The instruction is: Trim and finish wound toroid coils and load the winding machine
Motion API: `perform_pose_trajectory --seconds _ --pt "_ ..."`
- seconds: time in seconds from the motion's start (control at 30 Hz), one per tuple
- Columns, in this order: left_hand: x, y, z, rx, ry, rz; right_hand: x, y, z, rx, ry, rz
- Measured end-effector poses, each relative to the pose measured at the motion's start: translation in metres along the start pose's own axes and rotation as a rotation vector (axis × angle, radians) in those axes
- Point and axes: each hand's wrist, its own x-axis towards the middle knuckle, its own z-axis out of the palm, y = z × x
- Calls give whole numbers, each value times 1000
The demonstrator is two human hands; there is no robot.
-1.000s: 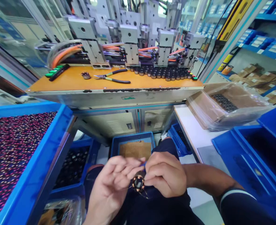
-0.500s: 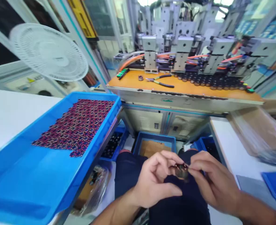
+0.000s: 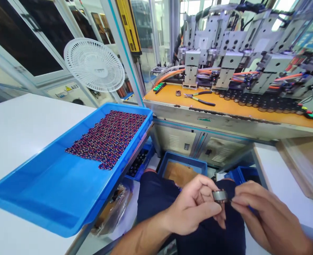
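Note:
My left hand (image 3: pixel 193 209) holds a small metal ring-shaped part (image 3: pixel 220 196) between its fingers, above my lap. The part has a smooth grey band round its side and darker, coppery bits along its edges. Close by on the right, my right hand (image 3: pixel 265 212) has thumb and forefinger pinched together at the part's edge. Whatever lies in that pinch is too small to make out, and I cannot tell whether the fingertips touch the part.
To the left, a blue tray (image 3: pixel 39 193) bears many small dark red-and-blue pieces (image 3: pixel 111 138). Cutting pliers (image 3: pixel 200 98), a similar ring (image 3: pixel 178 93) and rows of dark cylindrical parts (image 3: pixel 268 103) lie on the orange bench (image 3: pixel 167 97) beneath machinery. A blue bin (image 3: pixel 183 159) stands below.
My view has swung left, so the scene sits further right. The metal part has turned and now shows its grey side band; my left thumb has closed in on it.

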Motion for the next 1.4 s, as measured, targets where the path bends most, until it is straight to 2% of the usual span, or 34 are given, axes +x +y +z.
perform_pose_trajectory --seconds 0.1,0.2,0.23,0.3,0.4,0.5,0.57,0.7,0.77,0.83,0.93,1.0,1.07,1.13,1.2,1.33,1.4 --pt "0 5 4 3 56 144 2 -1 2 -40 16 73" --pt "1 11 5 -57 77 244 5 -4 3 25 7 123" --pt "2 11 4 -79 91 221 6 -4 3 63 2 117" --pt "4 11 1 -79 102 76 7 -4 3 130 -6 73" --pt "3 6 -4 -21 4 -149 9 -1 1 151 -6 11" --pt "0 3 -4 -25 -51 -181 10 0 1 114 7 -4" --pt "-3 4 -1 10 24 -117 10 0 4 94 33 20" --pt "-5 12 6 206 339 84 8 1 14 123 158 198" --pt "-5 16 6 259 400 135 7 1 18 186 191 280" --pt "-3 20 4 266 372 158 8 2 19 267 188 307" --pt "3 21 1 202 325 142 8 3 18 350 182 231" --pt "8 19 -1 170 270 12 8 6 17 367 175 161" --pt "11 17 -2 163 156 -184 8 8 16 362 169 123" --pt "10 15 -3 170 68 -297 7 9 14 339 169 112" --pt "8 14 -2 194 107 -255 7 10 13 308 172 120" --pt "5 15 4 305 299 -75 5 8 12 290 190 210" --pt "5 16 6 367 318 16 4 7 14 293 213 254"
